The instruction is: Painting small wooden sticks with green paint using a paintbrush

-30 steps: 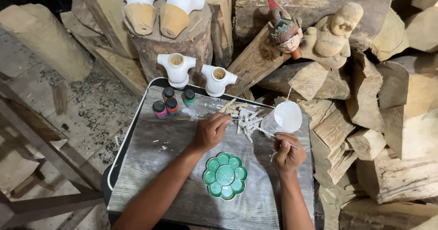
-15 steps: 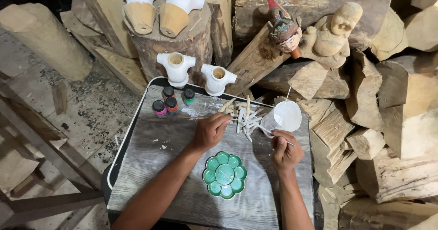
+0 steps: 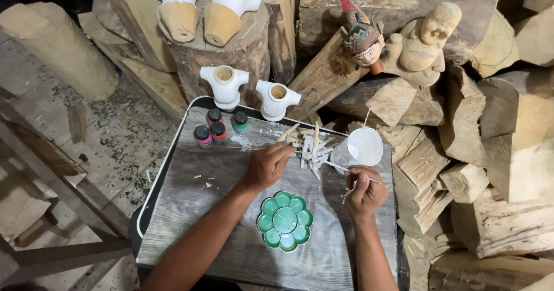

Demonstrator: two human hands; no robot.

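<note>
Left hand (image 3: 266,165) grasps one small white-primed wooden stick (image 3: 288,150) from the pile on the bench (image 3: 190,210), right hand (image 3: 365,191) grips a thin paintbrush (image 3: 340,167); green flower-shaped palette (image 3: 284,220) appears unused.

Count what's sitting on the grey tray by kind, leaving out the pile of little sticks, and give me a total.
Small paint bottles: 4
White-painted carved torsos: 2
Green flower-shaped palette: 1
Clear plastic cup: 1
Total: 8

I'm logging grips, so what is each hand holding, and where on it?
Right hand pinches a thin brush near its back end. Left hand touches small wooden pieces; grip unclear.
</note>
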